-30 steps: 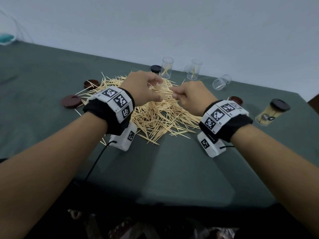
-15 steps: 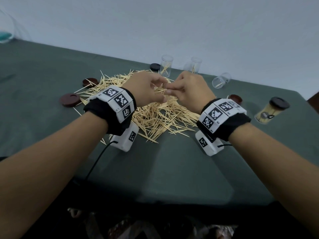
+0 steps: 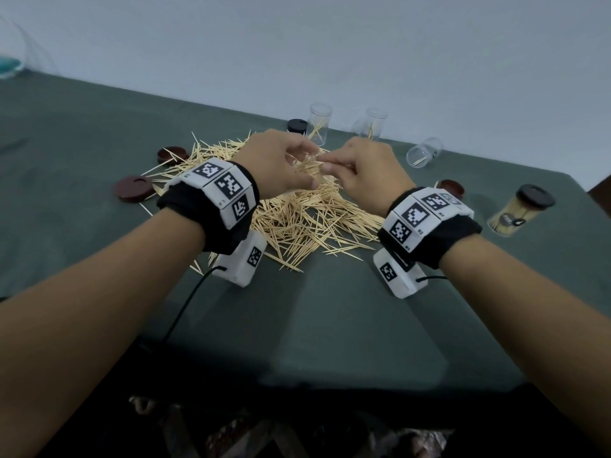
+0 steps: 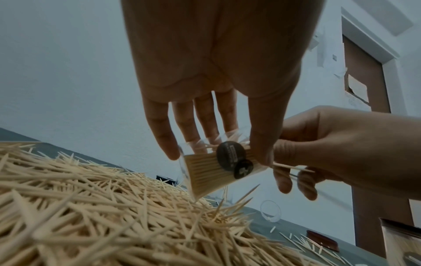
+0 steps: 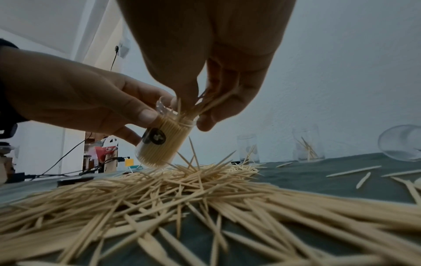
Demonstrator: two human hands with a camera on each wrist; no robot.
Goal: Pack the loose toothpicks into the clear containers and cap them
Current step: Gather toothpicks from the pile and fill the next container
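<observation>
A big heap of loose toothpicks (image 3: 297, 219) (image 5: 182, 194) lies on the green table. Above it my left hand (image 3: 281, 163) (image 4: 218, 144) grips a clear container (image 4: 216, 167) (image 5: 161, 142), tilted and packed nearly full of toothpicks, with dark round stickers on its side. My right hand (image 3: 360, 170) (image 5: 200, 108) pinches a small bunch of toothpicks (image 5: 205, 105) at the container's open mouth. In the head view the container is hidden between the hands.
Two upright clear containers (image 3: 319, 127) (image 3: 373, 123) with a few picks stand at the back; a third (image 3: 425, 152) lies on its side. A filled, capped container (image 3: 519, 213) lies at right. Dark caps (image 3: 134, 188) (image 3: 172, 154) (image 3: 297, 125) (image 3: 451, 188) are scattered around.
My right hand has risen from the heap toward the left hand and brought a pinch of toothpicks to the container's mouth. The left hand has stayed in place.
</observation>
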